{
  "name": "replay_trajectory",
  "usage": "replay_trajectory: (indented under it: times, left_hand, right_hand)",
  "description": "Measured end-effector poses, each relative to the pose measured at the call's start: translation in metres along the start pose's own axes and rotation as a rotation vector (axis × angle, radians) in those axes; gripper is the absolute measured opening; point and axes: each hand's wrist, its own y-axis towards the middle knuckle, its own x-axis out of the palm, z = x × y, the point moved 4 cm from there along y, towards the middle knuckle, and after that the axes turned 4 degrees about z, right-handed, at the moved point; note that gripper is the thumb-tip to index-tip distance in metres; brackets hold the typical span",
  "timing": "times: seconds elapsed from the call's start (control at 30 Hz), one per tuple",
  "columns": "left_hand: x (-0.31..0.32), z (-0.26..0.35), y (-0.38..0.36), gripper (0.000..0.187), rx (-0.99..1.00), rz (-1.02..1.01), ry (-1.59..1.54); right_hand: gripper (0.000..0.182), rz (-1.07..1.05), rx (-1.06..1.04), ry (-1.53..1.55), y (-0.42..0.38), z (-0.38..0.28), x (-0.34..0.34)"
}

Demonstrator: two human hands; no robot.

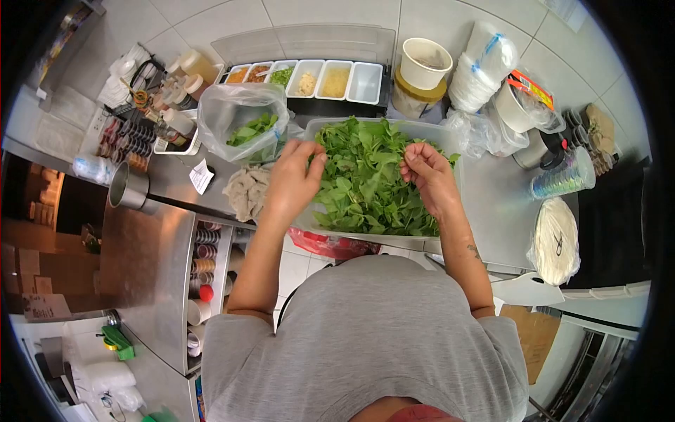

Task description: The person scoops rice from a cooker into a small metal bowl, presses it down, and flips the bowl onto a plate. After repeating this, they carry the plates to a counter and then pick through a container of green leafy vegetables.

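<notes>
A translucent plastic tub (455,141) full of loose green leaves (373,179) stands in front of me on the counter. My left hand (295,179) is over the tub's left edge, fingers curled towards the thumb; whatever they hold is hidden. Above the right part of the leaves, my right hand (430,177) is closed in a pinch, thumb against fingertips. Anything between them is too small to name. Just beyond my left hand, a clear plastic bag (235,105) stands open with some green leaves inside. A crumpled beige cloth (247,193) lies beside my left wrist.
Behind the tub is a row of white trays (365,83) with chopped ingredients. Several bottles (179,123) and a metal pot (129,187) are at left. A white bowl (426,62), stacked cups (472,81) and a wrapped round pack (555,240) are at right.
</notes>
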Motion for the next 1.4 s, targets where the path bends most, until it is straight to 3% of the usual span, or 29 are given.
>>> replay_trajectory:
  times: [0.17,0.3,0.53,0.67,0.97,1.03,1.13,1.27,1.33,1.4]
  left_hand:
    - [0.001,0.060,0.002,0.015,0.395,0.098,-0.203]
    - [0.028,0.074,0.012,0.023,0.488,-0.016,-0.107]
    - [0.046,0.053,0.015,0.019,0.423,-0.102,-0.113]
    - [0.044,0.063,0.016,0.017,0.484,-0.108,-0.019]
    - [0.049,0.064,0.009,0.017,0.598,-0.013,0.076]
    - [0.050,0.063,0.010,0.017,0.609,-0.014,0.073]
    - [0.058,0.056,0.011,0.017,0.559,0.014,0.058]
    - [0.052,0.044,0.025,0.014,0.462,0.219,0.031]
    - [0.027,0.026,0.041,0.009,0.394,0.367,-0.100]
    - [0.005,0.011,0.046,0.001,0.056,0.325,-0.438]
  right_hand:
    - [0.012,0.006,0.033,-0.009,0.001,0.005,0.001]
    - [0.018,-0.027,-0.067,-0.124,-0.006,0.002,0.016]
    - [0.028,-0.048,-0.215,-0.304,-0.009,0.004,0.018]
    - [0.031,-0.063,-0.282,-0.389,-0.010,0.001,0.025]
    - [0.022,-0.087,-0.097,-0.094,-0.004,0.000,0.020]
    - [0.017,-0.080,-0.120,-0.204,-0.004,-0.001,0.020]
    - [0.013,-0.087,-0.157,-0.434,-0.005,0.002,0.021]
    - [0.011,-0.069,-0.253,-0.657,-0.008,0.004,0.021]
    - [0.010,-0.075,-0.129,-0.475,-0.007,0.006,0.013]
    - [0.011,-0.065,-0.025,-0.227,-0.005,0.008,-0.002]
